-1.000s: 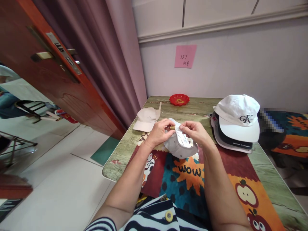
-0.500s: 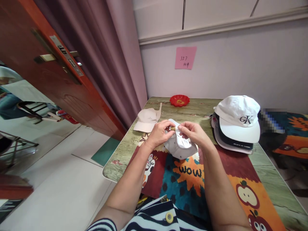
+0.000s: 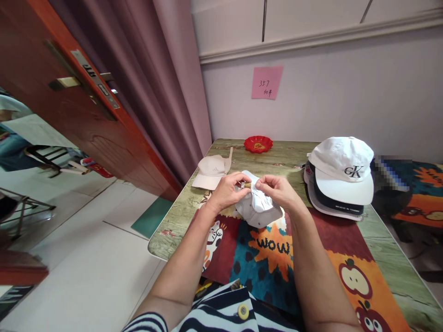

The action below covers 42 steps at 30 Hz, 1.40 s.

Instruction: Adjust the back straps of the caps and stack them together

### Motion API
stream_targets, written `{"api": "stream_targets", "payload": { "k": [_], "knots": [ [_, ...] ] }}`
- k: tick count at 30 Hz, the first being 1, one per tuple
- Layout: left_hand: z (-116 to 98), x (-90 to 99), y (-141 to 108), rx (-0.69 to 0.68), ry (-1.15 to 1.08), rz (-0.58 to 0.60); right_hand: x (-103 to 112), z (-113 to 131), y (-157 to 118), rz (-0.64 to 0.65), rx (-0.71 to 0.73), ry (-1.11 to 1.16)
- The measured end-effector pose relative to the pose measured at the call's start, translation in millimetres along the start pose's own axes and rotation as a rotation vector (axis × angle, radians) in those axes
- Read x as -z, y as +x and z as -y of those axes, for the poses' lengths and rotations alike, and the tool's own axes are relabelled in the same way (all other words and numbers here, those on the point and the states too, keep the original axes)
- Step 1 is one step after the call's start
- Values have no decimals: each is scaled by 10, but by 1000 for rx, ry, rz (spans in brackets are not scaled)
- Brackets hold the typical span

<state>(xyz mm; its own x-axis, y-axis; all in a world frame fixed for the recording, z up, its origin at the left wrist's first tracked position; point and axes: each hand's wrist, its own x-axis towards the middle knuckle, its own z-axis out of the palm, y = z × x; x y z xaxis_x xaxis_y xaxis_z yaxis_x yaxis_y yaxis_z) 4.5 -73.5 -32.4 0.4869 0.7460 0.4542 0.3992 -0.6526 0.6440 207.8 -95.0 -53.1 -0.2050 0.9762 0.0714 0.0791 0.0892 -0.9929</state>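
A light grey-white cap [image 3: 259,217] lies over the table mat in front of me, its inside facing up. At its back edge, my left hand [image 3: 229,190] pinches a small brass-coloured buckle [image 3: 247,185] between thumb and fingers. Close beside it, my right hand [image 3: 281,190] is closed, thumb against fingers, on what looks like the cap's strap; its end is hidden by the fingers. Just beyond my left hand, a pale pink cap [image 3: 210,171] rests on the table with its strap sticking up.
To the right is a stack of caps with a white cap [image 3: 342,161] on top. A red scalloped dish [image 3: 258,144] stands near the wall. The colourful mat [image 3: 263,267] covers the table's [image 3: 166,235] front part. At the left are a wooden door [image 3: 114,133] and curtain [image 3: 155,83].
Both hands stay at the cap with nearly the same grip. The cap has shifted very slightly left, and more of the brass-coloured buckle shows between the hands.
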Motion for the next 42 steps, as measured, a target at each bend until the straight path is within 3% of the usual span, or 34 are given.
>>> {"api": "stream_targets", "payload": {
  "k": [11,19,24,33,37,40,42],
  "knots": [
    [5,-29,8,-6,-8,-6,-122,4,35,-43,50,-5],
    [41,6,-7,33,19,-54,-32,40,1,-19,-26,31],
    [25,-18,-8,19,-26,-33,-54,23,16,-42,1,50],
    [20,-31,2,41,-18,-10,-42,56,-1,25,21,22],
    [80,-35,24,149,-76,-6,-10,60,-8,52,-24,24],
    [127,-13,52,387,-283,39,-20,19,14,37,5,49],
    [155,22,71,551,-409,130,-33,-5,29,41,7,55]
  ]
}}
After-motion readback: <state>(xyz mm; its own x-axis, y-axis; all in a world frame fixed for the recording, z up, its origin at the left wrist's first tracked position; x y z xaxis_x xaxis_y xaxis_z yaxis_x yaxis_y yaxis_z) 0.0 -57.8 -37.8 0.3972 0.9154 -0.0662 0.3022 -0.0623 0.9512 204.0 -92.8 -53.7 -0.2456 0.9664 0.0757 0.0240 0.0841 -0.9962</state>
